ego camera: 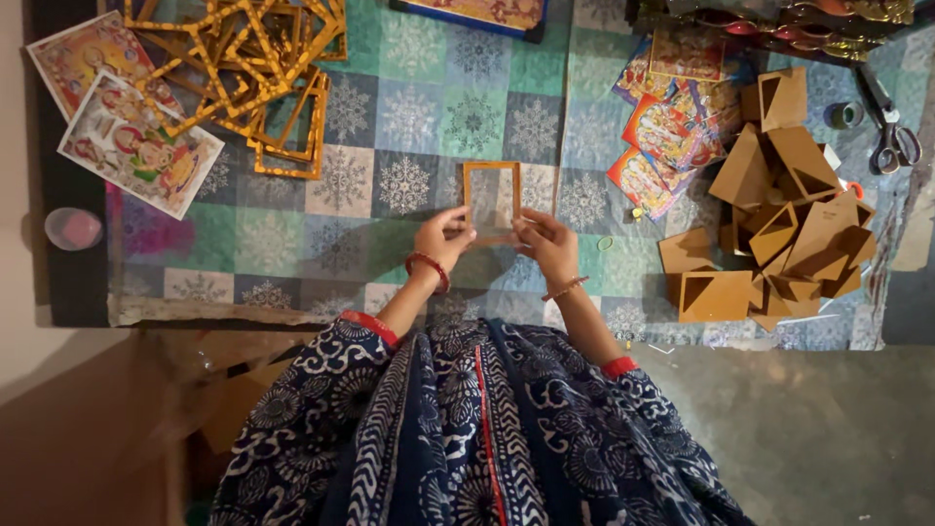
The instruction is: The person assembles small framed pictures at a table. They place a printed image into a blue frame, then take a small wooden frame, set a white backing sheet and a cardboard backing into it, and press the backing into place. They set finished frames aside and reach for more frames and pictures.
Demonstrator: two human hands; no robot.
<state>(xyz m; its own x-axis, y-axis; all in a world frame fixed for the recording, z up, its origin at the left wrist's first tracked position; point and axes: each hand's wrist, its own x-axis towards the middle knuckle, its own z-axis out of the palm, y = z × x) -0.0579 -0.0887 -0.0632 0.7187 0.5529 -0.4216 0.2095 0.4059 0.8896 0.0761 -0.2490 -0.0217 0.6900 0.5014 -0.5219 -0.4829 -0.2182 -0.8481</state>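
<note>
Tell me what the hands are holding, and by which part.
Both hold one small golden rectangular frame by its lower end: the left hand at the lower left side, the right hand at the lower right.

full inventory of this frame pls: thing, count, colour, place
small frame: one, tan, centre, held in both hands
frame pile: many, gold, upper left
large prints: two, multicoloured, far left
small prints: stack, red and multicoloured, upper right
backing boards: heap, brown, with triangular cutouts, right
scissors: one pair, grey, far right
tape roll: one, dark, beside the scissors
round lid-like thing: one, pinkish, left edge
patchwork cloth: one, teal and grey with snowflakes, under everything
left hand: red bangle, on the frame's left side
right hand: thin bangle, on the frame's right side
</note>
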